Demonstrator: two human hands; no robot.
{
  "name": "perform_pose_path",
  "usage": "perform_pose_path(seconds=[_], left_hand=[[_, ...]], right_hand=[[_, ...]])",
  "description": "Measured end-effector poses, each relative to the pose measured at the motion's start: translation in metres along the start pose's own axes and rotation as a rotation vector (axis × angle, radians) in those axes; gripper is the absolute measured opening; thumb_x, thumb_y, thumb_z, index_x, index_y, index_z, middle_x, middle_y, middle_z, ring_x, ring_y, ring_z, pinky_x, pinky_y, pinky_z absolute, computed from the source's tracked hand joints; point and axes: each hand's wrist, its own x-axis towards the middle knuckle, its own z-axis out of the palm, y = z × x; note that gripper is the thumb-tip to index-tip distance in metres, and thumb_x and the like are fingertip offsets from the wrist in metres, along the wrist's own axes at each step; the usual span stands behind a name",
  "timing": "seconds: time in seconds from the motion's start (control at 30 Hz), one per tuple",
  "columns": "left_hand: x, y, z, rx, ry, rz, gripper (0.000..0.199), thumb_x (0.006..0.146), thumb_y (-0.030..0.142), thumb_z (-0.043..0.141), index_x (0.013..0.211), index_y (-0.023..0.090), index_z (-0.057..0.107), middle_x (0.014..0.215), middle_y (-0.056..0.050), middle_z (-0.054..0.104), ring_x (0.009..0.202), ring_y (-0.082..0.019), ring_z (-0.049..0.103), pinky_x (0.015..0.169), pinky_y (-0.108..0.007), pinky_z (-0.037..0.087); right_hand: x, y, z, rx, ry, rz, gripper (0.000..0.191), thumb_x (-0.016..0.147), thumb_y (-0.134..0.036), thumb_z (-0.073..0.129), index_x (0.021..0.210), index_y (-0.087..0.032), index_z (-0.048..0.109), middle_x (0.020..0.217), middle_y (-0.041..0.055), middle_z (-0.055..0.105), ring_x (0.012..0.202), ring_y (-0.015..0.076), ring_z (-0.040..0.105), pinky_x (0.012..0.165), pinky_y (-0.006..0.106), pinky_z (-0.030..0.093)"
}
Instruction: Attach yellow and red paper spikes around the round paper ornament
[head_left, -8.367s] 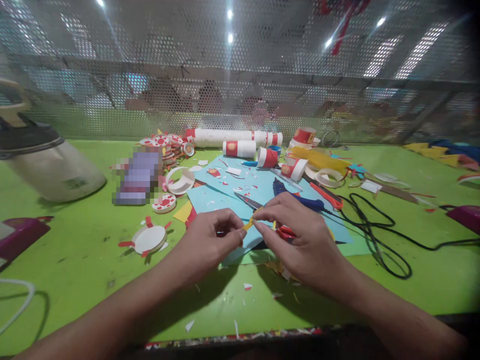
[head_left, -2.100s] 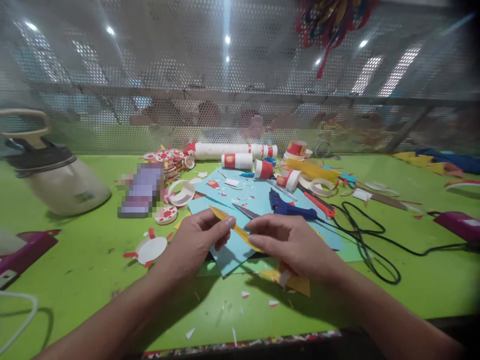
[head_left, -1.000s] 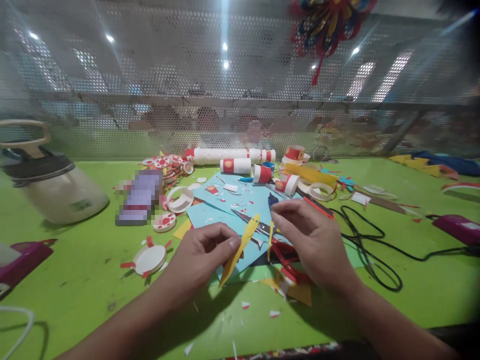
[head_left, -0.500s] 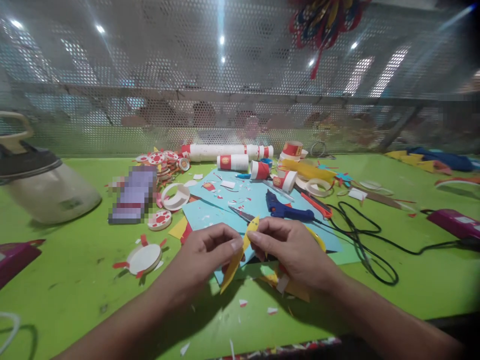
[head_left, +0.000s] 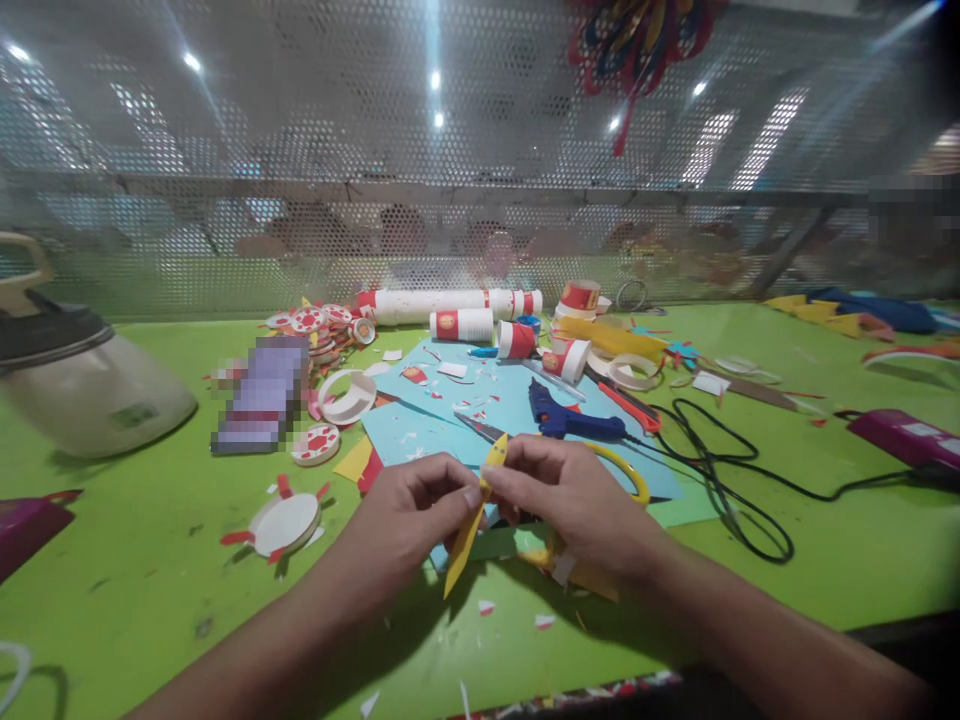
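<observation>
Between both hands is a narrow yellow paper strip, tapered at its ends, with small dark dots near its upper tip. My left hand pinches it along its left edge. My right hand grips its upper part between thumb and fingers. Just beyond the strip, scissors with yellow handles lie on light blue paper, partly hidden by my right hand. A blue glue gun rests past my right hand. Under the hands are yellow and green paper scraps, partly covered.
Left of my hands lie a white paper disc with red tabs, a patterned disc and a pixelated phone. Paper cups stand and lie at the back. A black cord loops on the right. A large jug stands far left.
The yellow strip has turned slightly more upright and shifted a little left, with my right hand moving left too. More of the scissors' yellow handle shows. The whole view has shifted slightly.
</observation>
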Motion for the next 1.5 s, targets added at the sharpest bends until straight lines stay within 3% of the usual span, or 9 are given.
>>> perform_pose_path(seconds=[0.13, 0.33, 0.53, 0.8, 1.0, 1.3, 1.5], left_hand=[[0.0, 0.0, 0.002, 0.048, -0.012, 0.005, 0.023, 0.079, 0.037, 0.06, 0.068, 0.017, 0.061, 0.058, 0.002, 0.049, 0.057, -0.011, 0.042, 0.057, -0.025, 0.033], [0.001, -0.001, 0.003, 0.012, -0.023, -0.018, 0.022, 0.077, 0.034, 0.062, 0.063, 0.017, 0.058, 0.056, 0.002, 0.048, 0.055, -0.01, 0.04, 0.056, -0.024, 0.032], [0.002, -0.005, 0.001, -0.004, 0.026, 0.0, 0.019, 0.078, 0.031, 0.061, 0.066, 0.017, 0.058, 0.058, 0.003, 0.048, 0.055, -0.009, 0.042, 0.055, -0.023, 0.032], [0.009, -0.019, -0.006, -0.081, 0.104, 0.093, 0.015, 0.079, 0.031, 0.063, 0.074, 0.017, 0.063, 0.063, 0.002, 0.054, 0.058, -0.008, 0.044, 0.056, -0.022, 0.034], [0.011, -0.025, -0.01, -0.112, 0.079, 0.123, 0.014, 0.078, 0.032, 0.065, 0.08, 0.019, 0.065, 0.069, 0.0, 0.058, 0.064, -0.011, 0.049, 0.063, -0.024, 0.038], [0.012, -0.024, -0.005, -0.177, 0.006, 0.109, 0.017, 0.076, 0.031, 0.067, 0.083, 0.015, 0.071, 0.073, -0.004, 0.064, 0.064, -0.011, 0.052, 0.061, -0.024, 0.042], [0.01, -0.018, -0.001, -0.201, -0.007, 0.113, 0.016, 0.069, 0.028, 0.073, 0.078, 0.015, 0.073, 0.069, -0.003, 0.065, 0.064, -0.011, 0.055, 0.059, -0.022, 0.045]], right_hand=[[-0.002, -0.004, 0.004, -0.001, 0.008, 0.014, 0.032, 0.071, -0.041, 0.071, 0.068, -0.013, 0.058, 0.058, -0.0041, 0.05, 0.053, 0.0072, 0.043, 0.051, 0.021, 0.034], [0.001, 0.0, -0.002, -0.036, -0.005, 0.014, 0.033, 0.079, -0.043, 0.063, 0.068, -0.013, 0.059, 0.059, -0.002, 0.052, 0.052, 0.0077, 0.045, 0.053, 0.022, 0.035], [0.007, 0.008, -0.011, 0.053, 0.103, -0.05, 0.033, 0.084, -0.048, 0.055, 0.079, -0.015, 0.06, 0.069, 0.0005, 0.057, 0.057, 0.0093, 0.051, 0.055, 0.024, 0.04], [0.003, 0.003, -0.007, -0.086, 0.178, -0.044, 0.034, 0.078, -0.044, 0.062, 0.06, -0.016, 0.055, 0.052, -0.0026, 0.05, 0.046, 0.0078, 0.041, 0.047, 0.024, 0.033], [0.002, 0.006, -0.005, -0.05, 0.126, -0.073, 0.018, 0.072, -0.031, 0.068, 0.08, -0.015, 0.063, 0.062, -0.0016, 0.055, 0.054, 0.0092, 0.047, 0.052, 0.024, 0.036], [0.003, 0.008, -0.004, -0.081, 0.064, -0.101, 0.017, 0.074, -0.031, 0.066, 0.074, -0.014, 0.066, 0.061, 0.0004, 0.057, 0.054, 0.0098, 0.047, 0.053, 0.025, 0.037], [0.003, 0.009, -0.001, -0.034, 0.068, -0.135, 0.019, 0.066, -0.03, 0.072, 0.071, -0.013, 0.065, 0.062, -0.0004, 0.059, 0.055, 0.0095, 0.048, 0.055, 0.025, 0.038]])
